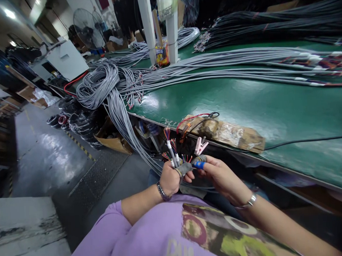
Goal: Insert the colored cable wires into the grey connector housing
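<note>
Purple cloth (136, 236) lies nearest; off the near edge of the glossy green table (244, 97), I see the left hand (169, 178) closed around smooth grey cables (172, 152) fanning thin coloured wires. The right hand (219, 176) curls beside them; its grip I cannot tell.

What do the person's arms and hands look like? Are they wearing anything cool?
The left arm has a light purple sleeve, then a shiny, dark metal-link band at the wrist. The left hand has a grey wrap on its fingers. The right wrist wears a silver bracelet, and the right hand has blue and greyish finger wraps.
</note>
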Action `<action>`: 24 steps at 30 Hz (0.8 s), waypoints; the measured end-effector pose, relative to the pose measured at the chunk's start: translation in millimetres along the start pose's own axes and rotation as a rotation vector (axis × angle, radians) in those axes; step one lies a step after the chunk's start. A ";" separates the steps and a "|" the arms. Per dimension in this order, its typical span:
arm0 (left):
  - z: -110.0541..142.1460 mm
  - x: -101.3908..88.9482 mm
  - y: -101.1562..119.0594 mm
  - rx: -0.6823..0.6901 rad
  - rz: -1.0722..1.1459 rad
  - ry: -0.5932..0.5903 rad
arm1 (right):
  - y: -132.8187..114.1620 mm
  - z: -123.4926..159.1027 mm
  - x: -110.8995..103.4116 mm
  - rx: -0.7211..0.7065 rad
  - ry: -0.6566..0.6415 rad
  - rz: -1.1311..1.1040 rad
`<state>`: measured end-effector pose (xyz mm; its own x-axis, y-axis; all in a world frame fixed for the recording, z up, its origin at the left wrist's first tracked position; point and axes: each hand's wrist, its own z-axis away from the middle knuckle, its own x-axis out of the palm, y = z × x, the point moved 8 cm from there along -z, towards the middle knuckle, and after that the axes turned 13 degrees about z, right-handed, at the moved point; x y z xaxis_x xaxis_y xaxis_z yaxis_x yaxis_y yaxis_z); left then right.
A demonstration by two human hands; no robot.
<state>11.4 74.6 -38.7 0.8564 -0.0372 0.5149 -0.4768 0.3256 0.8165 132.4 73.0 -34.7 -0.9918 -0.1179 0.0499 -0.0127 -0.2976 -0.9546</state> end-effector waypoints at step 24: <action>-8.8 16.8 14.6 0.214 -0.142 0.037 | -28.4 -21.6 24.9 -0.029 -0.230 -0.325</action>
<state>20.6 87.1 -20.4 0.9227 -0.0324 0.3841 -0.3785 0.1120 0.9188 105.3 99.0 -12.7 -0.8813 -0.2317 0.4119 -0.3278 -0.3281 -0.8859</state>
